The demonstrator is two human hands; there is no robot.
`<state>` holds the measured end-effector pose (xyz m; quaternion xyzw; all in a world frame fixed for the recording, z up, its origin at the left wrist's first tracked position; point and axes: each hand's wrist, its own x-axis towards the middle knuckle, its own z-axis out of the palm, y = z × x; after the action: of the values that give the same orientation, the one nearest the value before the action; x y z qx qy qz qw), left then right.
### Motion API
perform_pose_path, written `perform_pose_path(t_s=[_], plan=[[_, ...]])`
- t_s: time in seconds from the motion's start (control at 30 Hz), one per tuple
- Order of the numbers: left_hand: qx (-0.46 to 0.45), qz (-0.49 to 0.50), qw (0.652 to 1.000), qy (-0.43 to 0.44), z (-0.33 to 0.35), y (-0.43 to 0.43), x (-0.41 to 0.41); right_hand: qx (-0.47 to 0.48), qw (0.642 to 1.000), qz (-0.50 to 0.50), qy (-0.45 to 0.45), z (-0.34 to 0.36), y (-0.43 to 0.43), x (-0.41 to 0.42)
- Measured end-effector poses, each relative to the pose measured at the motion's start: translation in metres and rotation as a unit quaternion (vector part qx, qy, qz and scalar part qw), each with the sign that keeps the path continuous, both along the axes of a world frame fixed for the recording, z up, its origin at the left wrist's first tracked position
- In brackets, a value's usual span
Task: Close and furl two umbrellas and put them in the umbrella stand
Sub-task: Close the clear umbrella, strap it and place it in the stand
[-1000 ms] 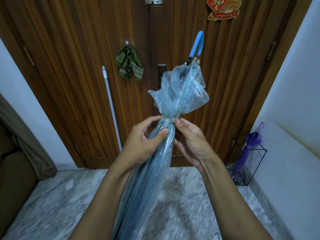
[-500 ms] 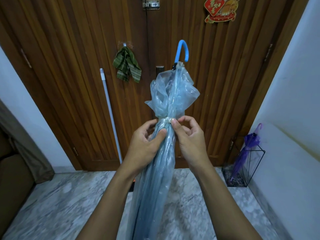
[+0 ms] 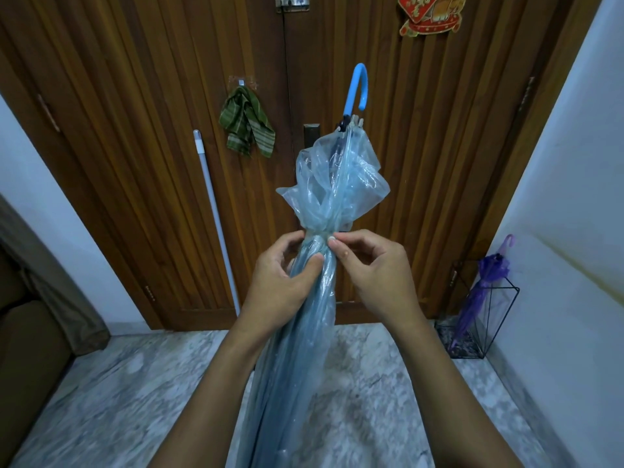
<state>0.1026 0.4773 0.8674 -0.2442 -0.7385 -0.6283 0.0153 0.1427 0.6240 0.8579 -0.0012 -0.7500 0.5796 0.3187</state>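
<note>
A clear blue umbrella (image 3: pixel 337 184) is held upright in front of me, its blue hooked handle (image 3: pixel 356 89) at the top and its furled canopy running down between my arms. My left hand (image 3: pixel 283 278) grips the furled canopy just below a tied band. My right hand (image 3: pixel 371 268) pinches the small white snap of that band at the canopy's waist. A purple umbrella (image 3: pixel 483 292) stands furled in the black wire umbrella stand (image 3: pixel 499 319) at the right wall.
A wooden double door (image 3: pixel 169 130) fills the view ahead, with a green cloth (image 3: pixel 246 126) on a hook and a white pole (image 3: pixel 216 224) leaning on it. Marble floor (image 3: pixel 118 400) lies below. A brown sofa (image 3: pixel 23 349) stands at the left.
The umbrella has tipped from leaning right to nearly upright. My right hand moved from beside the canopy to pinching the band's snap. The left hand kept its grip.
</note>
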Motion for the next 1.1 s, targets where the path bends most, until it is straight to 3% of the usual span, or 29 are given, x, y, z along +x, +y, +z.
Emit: perform_pose_path(t_s=[0.23,0.5,0.83,1.1], plan=[[-0.021,0.011,1.0,0.021,0.0,-0.007,-0.003,-0.055,0.997,0.051,-0.028,0.004,0.002,-0.003],[0.013,-0.026,0.999,-0.036,0.006,-0.014,0.001,-0.178,0.974,0.12,-0.072,0.007,0.004,-0.003],[0.026,-0.039,0.998,-0.037,0.012,-0.018,0.007,-0.189,0.962,0.17,-0.096,0.016,0.009,0.003],[-0.003,-0.036,0.999,0.014,0.018,-0.015,0.012,-0.242,0.95,0.176,-0.088,0.011,0.008,0.003]])
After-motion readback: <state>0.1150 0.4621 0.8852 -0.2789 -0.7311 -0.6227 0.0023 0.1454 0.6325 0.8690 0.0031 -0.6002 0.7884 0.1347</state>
